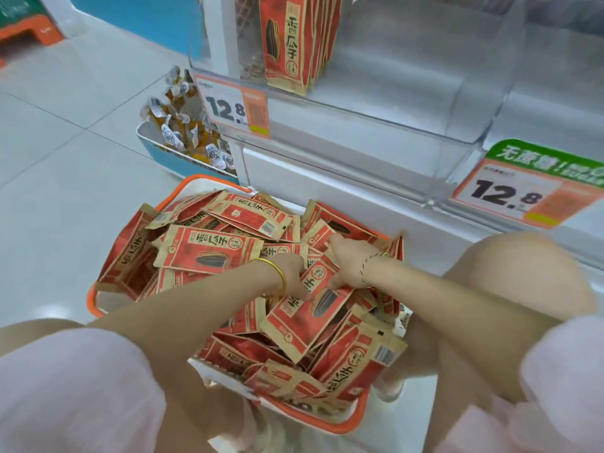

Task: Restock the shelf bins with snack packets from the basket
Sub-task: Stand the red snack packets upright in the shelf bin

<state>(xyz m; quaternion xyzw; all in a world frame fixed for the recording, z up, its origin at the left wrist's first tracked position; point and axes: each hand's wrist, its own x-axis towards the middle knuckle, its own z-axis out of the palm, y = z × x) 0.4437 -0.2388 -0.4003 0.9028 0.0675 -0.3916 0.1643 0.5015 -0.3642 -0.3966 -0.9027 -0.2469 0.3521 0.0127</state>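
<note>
Shelf (359,165): white, holding clear shelf bins (408,93); the left bin carries a short upright row of red snack packets (287,44) at its front left corner.
Basket (340,416): orange-rimmed, on the floor just before the shelf's lower edge, heaped with red and tan packets.
Left hand (292,273): gold bangle, fingers pinching the top edge of one packet (307,318) mid-heap.
Right hand (349,259): thin bracelet, fingers pressed onto the same packet; whether it grips cannot be told.
Price tags (237,107): "12.8", on bin fronts.
</note>
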